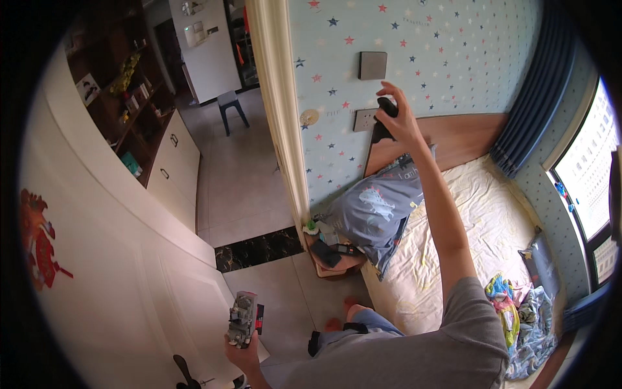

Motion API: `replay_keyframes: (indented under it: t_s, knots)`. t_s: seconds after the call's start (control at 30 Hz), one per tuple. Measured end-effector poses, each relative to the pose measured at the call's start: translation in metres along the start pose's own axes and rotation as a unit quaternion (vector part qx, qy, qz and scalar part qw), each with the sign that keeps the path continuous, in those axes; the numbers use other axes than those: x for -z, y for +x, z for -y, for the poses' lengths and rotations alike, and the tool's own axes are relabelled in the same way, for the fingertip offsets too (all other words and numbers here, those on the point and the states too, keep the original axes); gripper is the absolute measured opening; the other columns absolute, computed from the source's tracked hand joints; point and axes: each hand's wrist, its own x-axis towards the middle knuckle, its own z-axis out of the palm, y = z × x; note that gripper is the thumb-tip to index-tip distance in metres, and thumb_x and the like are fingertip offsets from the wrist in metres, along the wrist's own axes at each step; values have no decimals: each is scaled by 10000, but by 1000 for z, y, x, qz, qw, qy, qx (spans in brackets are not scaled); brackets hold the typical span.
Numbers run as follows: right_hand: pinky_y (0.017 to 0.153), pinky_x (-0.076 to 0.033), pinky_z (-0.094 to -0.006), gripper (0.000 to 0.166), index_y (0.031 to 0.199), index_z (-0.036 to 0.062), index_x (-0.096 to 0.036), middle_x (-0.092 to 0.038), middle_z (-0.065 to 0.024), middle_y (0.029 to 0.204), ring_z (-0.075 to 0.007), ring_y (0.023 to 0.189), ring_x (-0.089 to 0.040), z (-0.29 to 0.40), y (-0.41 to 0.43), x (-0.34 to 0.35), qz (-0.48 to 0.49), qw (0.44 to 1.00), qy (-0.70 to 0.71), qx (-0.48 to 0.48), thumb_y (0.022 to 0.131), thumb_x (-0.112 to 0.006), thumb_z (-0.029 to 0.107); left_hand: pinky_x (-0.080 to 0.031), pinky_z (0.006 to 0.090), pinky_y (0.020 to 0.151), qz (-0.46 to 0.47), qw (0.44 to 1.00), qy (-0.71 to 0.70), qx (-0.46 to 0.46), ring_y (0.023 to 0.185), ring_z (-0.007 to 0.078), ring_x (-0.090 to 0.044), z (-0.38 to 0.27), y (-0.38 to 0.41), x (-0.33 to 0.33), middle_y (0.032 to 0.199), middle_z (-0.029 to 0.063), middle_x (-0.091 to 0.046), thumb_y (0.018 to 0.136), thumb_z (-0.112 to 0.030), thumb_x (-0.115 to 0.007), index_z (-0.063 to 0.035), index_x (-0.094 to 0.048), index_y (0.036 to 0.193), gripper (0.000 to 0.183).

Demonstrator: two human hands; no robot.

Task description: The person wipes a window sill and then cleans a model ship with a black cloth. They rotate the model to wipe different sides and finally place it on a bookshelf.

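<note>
My left hand, at the lower left near the white door, holds a boxy grey device or model with a detailed, uneven face and a red and black side. My raised right hand grips a small rounded black object between thumb and fingers. This hand is in front of the star-patterned wall, beside a socket plate and below a square switch plate. Whether it touches the wall cannot be told. A further dark shape shows just under the fingers.
A bed with a cream sheet and a dinosaur-print pillow stands at the right. Dark flat items lie on a small bedside table. Past the doorway are a cabinet and a stool. A black door handle sticks out at the bottom.
</note>
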Motion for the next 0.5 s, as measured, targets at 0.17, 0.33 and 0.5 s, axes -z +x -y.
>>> replay_keyframes:
  t_s: [0.17, 0.33, 0.5]
  knots:
    - [878, -493, -394, 362, 1106, 92, -555, -457, -97, 1427, -312, 1102, -587, -69, 57, 16, -17, 995, -96, -22, 763, -655, 146, -509, 403, 718, 21, 995, -101, 12, 779, 306, -645, -47, 30, -40, 890, 171, -662, 623, -227, -884, 52, -598, 989, 542]
    - [750, -503, -342, 382, 1122, 107, -532, -453, -43, 1442, -244, 843, -625, -99, 103, 27, 13, 987, -160, -22, 756, -643, 96, -511, 380, 737, -4, 988, -146, 43, 794, 259, -638, -91, 51, -80, 903, 161, -663, 635, -167, -877, 55, -596, 1028, 532]
    - [677, -498, -393, 386, 1094, 131, -525, -505, -1, 1354, -279, 807, -638, -122, 120, 28, 55, 979, -194, -24, 734, -663, 156, -512, 383, 747, -9, 999, -48, 13, 807, 258, -637, -102, 81, -120, 933, 166, -663, 625, -176, -885, 59, -598, 1063, 574]
